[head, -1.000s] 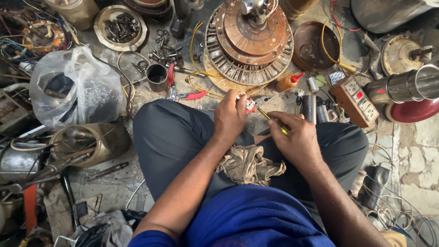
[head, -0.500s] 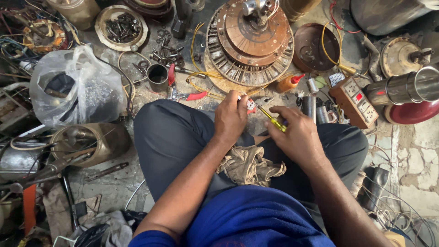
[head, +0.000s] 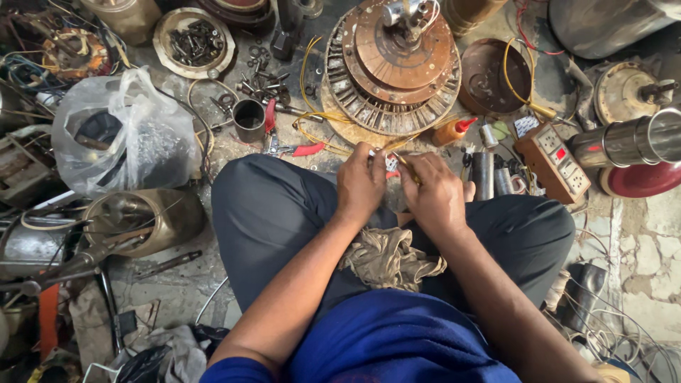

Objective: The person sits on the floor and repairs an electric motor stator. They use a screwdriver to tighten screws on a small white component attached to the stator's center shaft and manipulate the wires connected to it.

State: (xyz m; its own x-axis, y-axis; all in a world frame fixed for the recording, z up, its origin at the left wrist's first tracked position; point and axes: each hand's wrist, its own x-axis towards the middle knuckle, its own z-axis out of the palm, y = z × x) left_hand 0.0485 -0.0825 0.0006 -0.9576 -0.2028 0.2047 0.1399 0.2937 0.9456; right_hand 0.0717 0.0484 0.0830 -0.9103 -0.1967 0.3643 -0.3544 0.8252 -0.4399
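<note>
Person sits cross-legged on the floor (head: 177,298), parts ringed within arm's reach. Big rusty motor stator (head: 391,67) sits just ahead of the knees, so its yellow leads (head: 312,128) reach the hands. Rag (head: 390,259) lies in the lap, probably for wiping. Power strip (head: 553,162) off to the right, near. Left hand (head: 360,184) fingers pinched shut on a small red-and-white piece (head: 389,164) over the lap; right hand (head: 436,195) closed round a yellow-handled tool (head: 406,164), tip meeting that piece.

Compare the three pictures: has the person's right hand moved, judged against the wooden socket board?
Yes. The right hand has shifted left, away from the wooden socket board, closing in beside the left hand in front of the round motor stator.
</note>
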